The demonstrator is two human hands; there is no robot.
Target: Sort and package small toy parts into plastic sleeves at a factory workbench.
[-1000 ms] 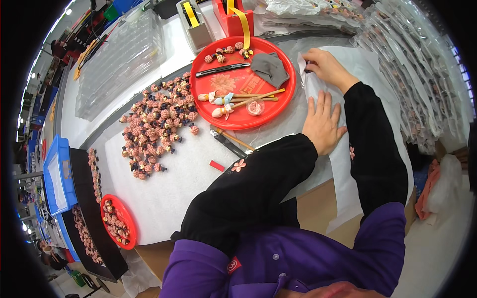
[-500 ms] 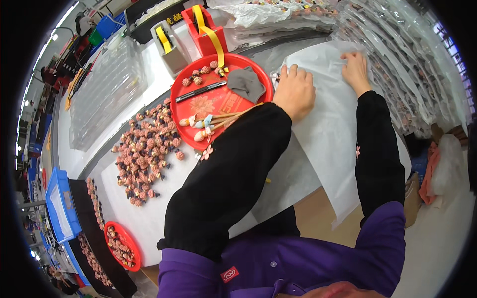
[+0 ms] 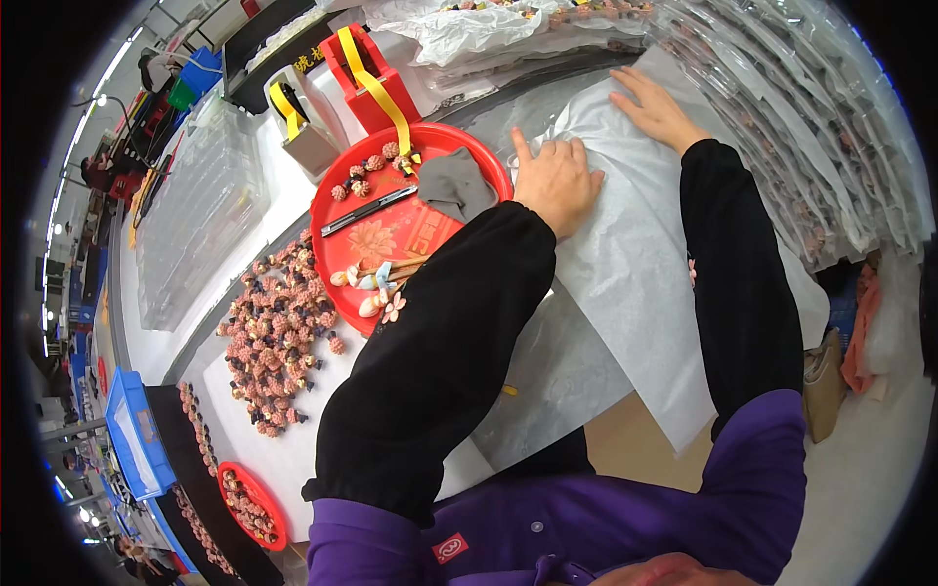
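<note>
A large sheet of thin white paper (image 3: 625,303) lies under both my hands, wrinkled between them, its near corner hanging past the table edge. My left hand (image 3: 557,186) rests on the paper's left part, beside a round red tray (image 3: 327,249). Its index finger is stretched forward, the others slightly bent, with no object visible in it. Farther right, my right hand (image 3: 660,109) lies with fingers spread on the far part of the sheet. In the tray are a black pen (image 3: 369,210), a grey cloth (image 3: 457,184), several pink berry-like pieces (image 3: 360,176) and small figures on sticks (image 3: 366,281).
A heap of pink and dark pieces (image 3: 278,337) covers the table left of the tray. Behind it stand a red tape dispenser (image 3: 376,83) and a grey one (image 3: 303,127). Stacked clear plastic packs (image 3: 772,146) line the right. A small red dish (image 3: 254,503) sits at lower left.
My right hand has moved up and left, its fingers now stretched out. My left hand has extended its index finger. The paper has gathered more wrinkles between them; the view has shifted slightly.
</note>
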